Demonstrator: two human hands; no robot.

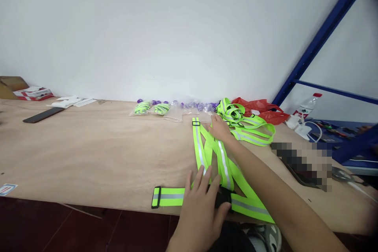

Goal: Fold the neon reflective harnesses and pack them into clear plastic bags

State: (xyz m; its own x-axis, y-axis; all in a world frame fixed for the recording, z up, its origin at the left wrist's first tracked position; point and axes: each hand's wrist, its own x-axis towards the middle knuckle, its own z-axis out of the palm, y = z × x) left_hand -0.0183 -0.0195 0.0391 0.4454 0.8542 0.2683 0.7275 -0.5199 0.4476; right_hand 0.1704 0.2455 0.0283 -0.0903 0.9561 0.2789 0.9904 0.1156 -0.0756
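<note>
1. Harness of fluorescent yellow-green webbing (226, 165) with silver reflective stripes lies spread on the wooden tabletop (103, 157), near its front edge.
2. Its lower band runs sideways under the left hand (199, 199), whose grip is spread, palm down, thumb beside a black piece (226, 197) on the band.
3. The right hand (220, 128) reaches to the upper straps; whether its grip pinches the webbing, I cannot tell.
4. One black slider buckle (196, 123) sits at the upper left strap end, another black buckle (156, 197) at the band's left end.
5. Just beyond the right hand lies a tangled pile of matching straps (252, 121), with a red plastic bag (261, 107) behind it.
6. Along the wall, clear bags (142, 107) hold folded striped webbing; a flatter clear bag (173, 114) lies beside them, near small purple items (140, 101).
</note>
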